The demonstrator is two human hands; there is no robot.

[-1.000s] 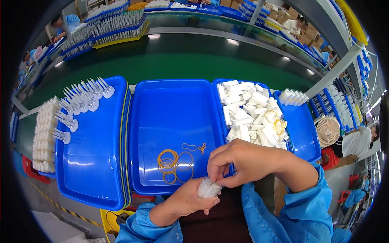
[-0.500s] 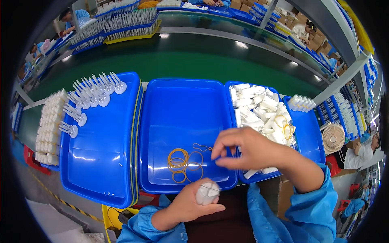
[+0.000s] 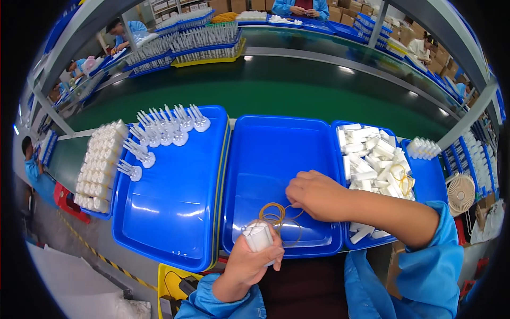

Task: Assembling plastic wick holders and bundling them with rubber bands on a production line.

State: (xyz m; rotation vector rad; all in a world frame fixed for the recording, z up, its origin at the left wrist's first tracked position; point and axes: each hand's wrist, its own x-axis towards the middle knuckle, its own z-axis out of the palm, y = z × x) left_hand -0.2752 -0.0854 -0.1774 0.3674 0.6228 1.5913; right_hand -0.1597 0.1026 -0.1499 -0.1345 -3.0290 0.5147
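My left hand [image 3: 245,263] is wrapped round a bundle of white plastic pieces [image 3: 258,237], held upright at the front edge of the middle blue tray [image 3: 281,130]. A thin band crosses the top of the bundle. Over that tray, my right hand [image 3: 317,195] is closed, its fingertips pinching a rubber band [image 3: 295,212]. Several yellow-brown rubber bands [image 3: 273,211] lie loose in the tray between my two hands, partly hidden behind the left hand and the bundle.
At the right, a blue tray is heaped with white plastic pieces [image 3: 372,157]. The stacked blue trays [image 3: 164,223] on the left carry clusters of white stems [image 3: 159,130]. White bundles [image 3: 101,165] stand in rows farther left. A green conveyor belt [image 3: 276,93] runs behind; a fan [image 3: 460,192] is far right.
My right hand has come down to the rubber bands and its fingers have closed on one. My left hand has tilted the bundle slightly leftward. The whole view has shifted, moving the trays rightward.
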